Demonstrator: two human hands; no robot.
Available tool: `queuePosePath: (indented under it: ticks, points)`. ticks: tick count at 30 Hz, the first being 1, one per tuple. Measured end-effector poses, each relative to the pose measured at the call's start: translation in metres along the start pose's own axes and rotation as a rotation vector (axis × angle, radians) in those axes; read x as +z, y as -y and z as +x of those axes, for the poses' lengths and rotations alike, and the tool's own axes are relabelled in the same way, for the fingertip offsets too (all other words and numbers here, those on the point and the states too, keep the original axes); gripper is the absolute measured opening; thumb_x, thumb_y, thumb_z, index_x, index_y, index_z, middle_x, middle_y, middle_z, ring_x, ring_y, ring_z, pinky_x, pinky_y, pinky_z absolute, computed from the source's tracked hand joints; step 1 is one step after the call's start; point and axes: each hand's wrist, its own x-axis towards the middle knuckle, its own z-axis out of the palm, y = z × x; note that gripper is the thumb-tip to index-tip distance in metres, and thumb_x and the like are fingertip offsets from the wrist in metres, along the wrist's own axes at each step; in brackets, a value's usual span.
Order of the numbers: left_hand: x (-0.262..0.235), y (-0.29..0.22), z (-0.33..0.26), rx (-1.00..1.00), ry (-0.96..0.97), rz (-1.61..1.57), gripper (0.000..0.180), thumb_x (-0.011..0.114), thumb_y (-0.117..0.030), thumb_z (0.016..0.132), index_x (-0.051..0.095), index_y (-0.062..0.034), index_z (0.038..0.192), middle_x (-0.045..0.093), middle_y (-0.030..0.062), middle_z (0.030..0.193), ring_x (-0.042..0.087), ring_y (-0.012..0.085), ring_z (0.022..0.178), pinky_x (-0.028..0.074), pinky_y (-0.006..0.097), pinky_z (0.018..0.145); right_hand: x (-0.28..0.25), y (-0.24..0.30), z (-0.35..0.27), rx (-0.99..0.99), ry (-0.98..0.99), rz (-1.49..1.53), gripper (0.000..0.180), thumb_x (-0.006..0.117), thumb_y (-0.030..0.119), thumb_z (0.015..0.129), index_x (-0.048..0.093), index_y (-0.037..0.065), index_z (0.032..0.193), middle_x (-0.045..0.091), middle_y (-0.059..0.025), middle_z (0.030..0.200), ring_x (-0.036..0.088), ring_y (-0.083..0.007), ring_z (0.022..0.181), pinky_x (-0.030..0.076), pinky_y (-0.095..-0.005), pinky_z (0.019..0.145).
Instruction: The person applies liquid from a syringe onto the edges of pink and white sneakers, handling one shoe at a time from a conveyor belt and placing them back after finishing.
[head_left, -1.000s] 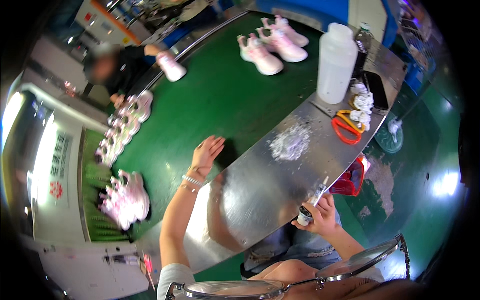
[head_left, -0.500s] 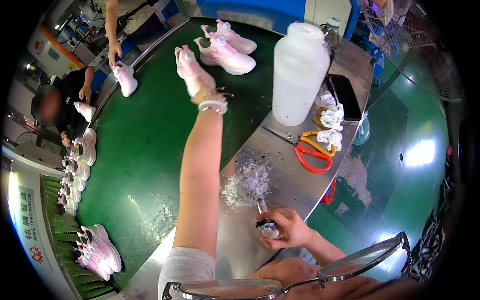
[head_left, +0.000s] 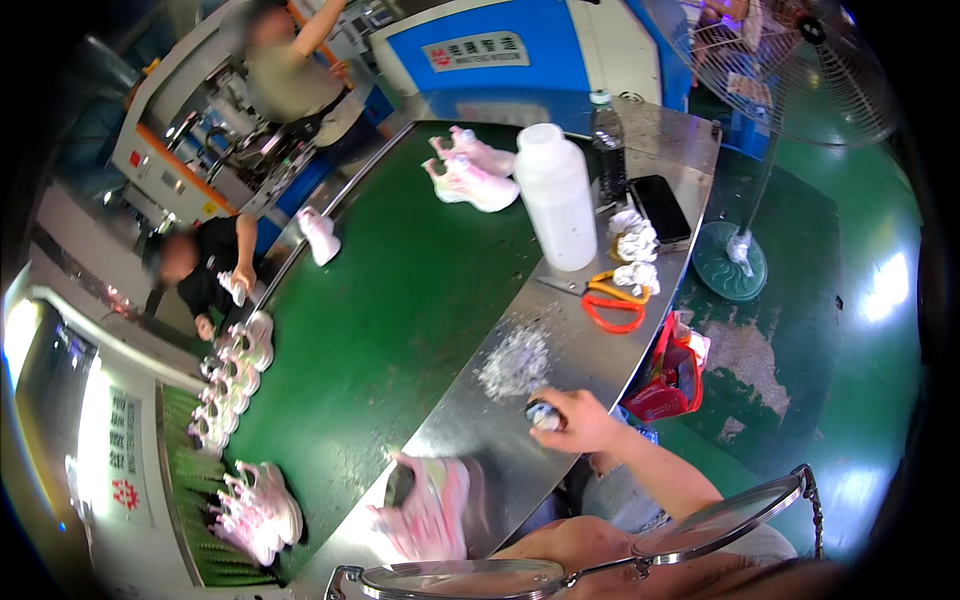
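My right hand (head_left: 580, 424) is closed around a small tool with a dark and whitish end (head_left: 543, 414); its exact kind cannot be made out. Just beyond it, a heap of white and grey scraps (head_left: 515, 362) lies on the metal table edge (head_left: 470, 420). Close to me, a pink and white sneaker (head_left: 432, 508) with a dark opening sits over the metal edge, blurred by motion. My left hand does not show. Farther off, two more pink sneakers (head_left: 472, 182) stand together on the green belt (head_left: 400, 280).
On the right are a white plastic bottle (head_left: 560, 205), dark bottle (head_left: 608, 150), phone (head_left: 660, 208), crumpled tissue (head_left: 634, 240) and red-orange scissors (head_left: 613, 310). Sneakers line the left side (head_left: 235, 380). Two co-workers (head_left: 215, 262) work beyond; a fan (head_left: 800, 75) stands right.
My left arm has drawn back from the far sneakers and left the view. One sneaker from there is now close to me. The view has shifted; my right hand keeps its tool.
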Motion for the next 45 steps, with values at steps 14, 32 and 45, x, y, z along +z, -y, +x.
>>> queuePosePath:
  ticks: [14,32,45]
  points:
    - [-0.003,-0.068,-0.046,0.974,-0.058,0.441,0.056,0.071,-0.045,0.075,0.059,0.0047,0.096,0.065,0.0107,0.082,0.063,0.0182,0.074,0.051,0.03,0.065,0.048,0.08,-0.021,0.449,-0.174,0.57,0.021,0.057,0.024,0.092,0.051,0.003,0.095,0.047,0.0032,0.063,0.044,-0.005,0.053,0.035,-0.0217,0.047]
    - [0.091,-0.114,-0.014,1.128,0.858,0.564,0.055,0.08,-0.034,0.068,0.061,0.0066,0.099,0.067,0.0193,0.088,0.067,0.0263,0.078,0.053,0.031,0.068,0.008,0.182,-0.044,0.078,0.154,0.679,0.076,0.026,0.082,0.077,0.054,0.012,0.071,0.052,-0.0039,0.047,0.043,-0.0182,0.046,0.032,-0.0288,0.047]
    - [0.071,-0.102,0.033,1.183,0.824,0.367,0.048,0.077,-0.02,0.071,0.055,0.0045,0.105,0.064,0.024,0.094,0.066,0.0306,0.082,0.054,0.036,0.07,0.043,0.135,-0.048,-0.072,0.14,0.722,0.063,0.026,0.049,0.097,0.056,-0.003,0.076,0.06,-0.0129,0.061,0.05,-0.0212,0.045,0.038,-0.031,0.042]
